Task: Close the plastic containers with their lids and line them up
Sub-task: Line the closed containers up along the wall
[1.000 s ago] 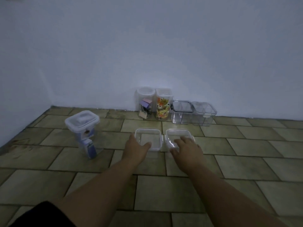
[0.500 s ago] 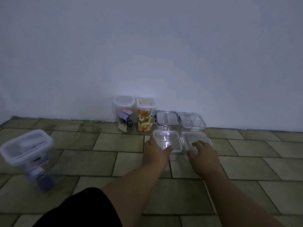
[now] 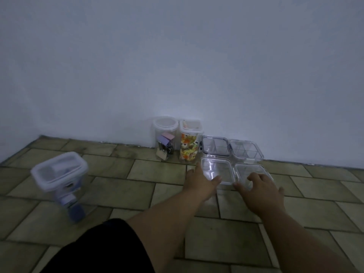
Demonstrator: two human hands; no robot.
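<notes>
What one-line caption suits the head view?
Left hand and right hand push two shallow clear containers toward the wall-side row of four; one lidded tub stands apart.

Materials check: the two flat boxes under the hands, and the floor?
Left flat box and right flat box: look like clear, glossy hard plastic; the floor shows through them and the lids catch highlights. Floor: olive-grey tiles with dark joints, matte, probably ceramic or stone; the dim light leaves that open.

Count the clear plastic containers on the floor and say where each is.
7: two tall jars and two divided boxes along the wall, two flat boxes at the hands, one apart, left.
</notes>
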